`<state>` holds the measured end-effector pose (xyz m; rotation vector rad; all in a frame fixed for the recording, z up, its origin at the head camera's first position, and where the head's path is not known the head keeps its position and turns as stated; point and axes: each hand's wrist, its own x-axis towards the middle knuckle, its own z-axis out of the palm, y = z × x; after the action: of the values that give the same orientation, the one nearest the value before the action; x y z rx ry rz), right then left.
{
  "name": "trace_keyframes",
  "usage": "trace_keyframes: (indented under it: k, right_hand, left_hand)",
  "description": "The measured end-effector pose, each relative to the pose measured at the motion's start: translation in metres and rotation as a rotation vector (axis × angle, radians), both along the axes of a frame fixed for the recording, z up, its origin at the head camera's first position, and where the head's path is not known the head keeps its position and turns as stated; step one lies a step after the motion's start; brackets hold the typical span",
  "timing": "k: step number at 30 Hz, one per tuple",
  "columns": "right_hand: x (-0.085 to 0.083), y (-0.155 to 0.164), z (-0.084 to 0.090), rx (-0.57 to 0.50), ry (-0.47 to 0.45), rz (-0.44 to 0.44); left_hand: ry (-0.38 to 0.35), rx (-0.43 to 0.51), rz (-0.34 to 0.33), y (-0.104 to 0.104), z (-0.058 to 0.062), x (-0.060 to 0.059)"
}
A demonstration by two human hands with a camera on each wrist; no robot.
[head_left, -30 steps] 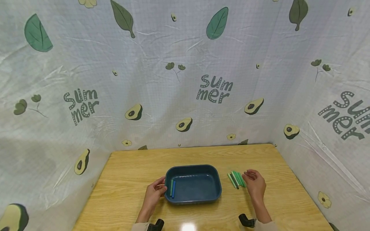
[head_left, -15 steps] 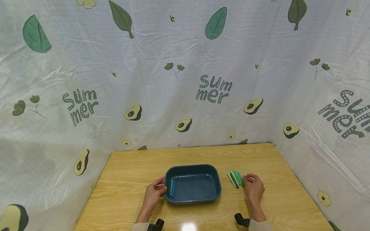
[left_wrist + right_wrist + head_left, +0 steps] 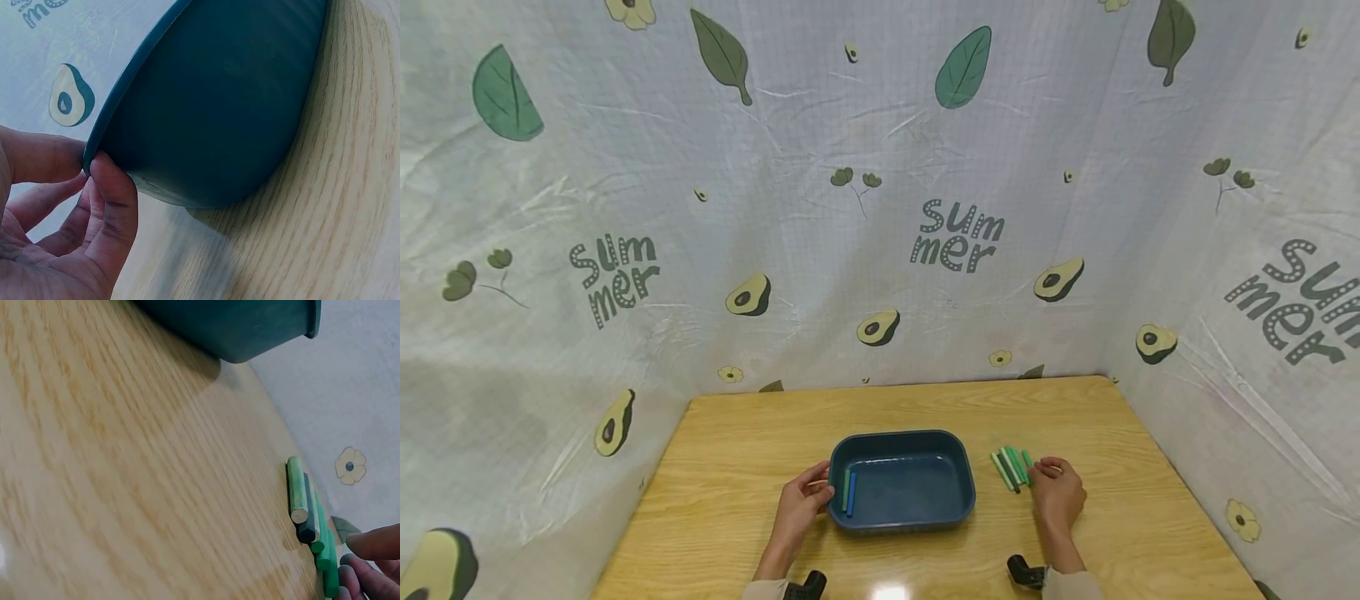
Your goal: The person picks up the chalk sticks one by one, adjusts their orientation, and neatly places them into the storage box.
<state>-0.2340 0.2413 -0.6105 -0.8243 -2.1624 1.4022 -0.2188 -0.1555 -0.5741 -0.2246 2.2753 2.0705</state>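
Note:
My left hand (image 3: pixel 797 507) pinches the left rim of a deep dark blue tray (image 3: pixel 961 510) between thumb and finger; the left wrist view shows this hand (image 3: pixel 69 219) close up. Inside the tray, near its left wall, a green stick (image 3: pixel 846 490) and a blue stick (image 3: pixel 852 495) lie side by side. My right hand (image 3: pixel 1056 498) is at the right end of a row of green chalk-like sticks (image 3: pixel 1009 468). Its fingers touch or nearly touch the endmost bright green stick (image 3: pixel 331 575). The thumb appears off that stick. A light green stick (image 3: pixel 296 490) and a dark one (image 3: pixel 307 530) form the other end.
A wooden table (image 3: pixel 752 425) carries everything. A white patterned sheet (image 3: pixel 805 333) hangs behind and along both sides. Bare wood lies between the tray and the sticks.
My right hand has moved slightly left and nearer to me. The endmost green stick now shows apart from the row at its far end. My left hand still holds the tray rim.

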Motion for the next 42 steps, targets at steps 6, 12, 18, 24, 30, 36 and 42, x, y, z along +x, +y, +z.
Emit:
trace_keyframes:
  k: [6,12,18,24,30,36,42]
  right_hand:
    - [-0.0005,-0.0027,0.0,0.049,-0.001,-0.004]
    - [-0.001,-0.004,-0.003,0.11,0.005,-0.002]
    - [-0.0022,-0.0047,-0.0024,0.165,0.006,0.011]
    - [-0.0024,-0.0051,-0.0005,0.203,-0.003,0.051]
    - [-0.0015,-0.0046,0.001,0.221,-0.013,0.075]
    - [-0.0022,-0.0047,0.0016,0.232,-0.026,0.084]
    - [-0.0039,-0.0045,-0.0005,0.227,-0.036,0.098]
  left_hand:
    - [-0.007,-0.001,-0.001,-0.0008,-0.0008,-0.0001]
    - [-0.003,0.009,-0.005,-0.0007,-0.0011,0.0005]
    - [0.002,0.016,0.002,0.0003,-0.0025,-0.0008]
    - [-0.001,0.01,0.004,0.0001,-0.0029,-0.0012]
    - [-0.007,0.007,0.004,0.0,-0.0026,-0.0003]
    - [-0.007,0.002,0.0,-0.0005,-0.0023,-0.0004]
    - [0.006,0.01,-0.003,-0.001,-0.0034,-0.0015]
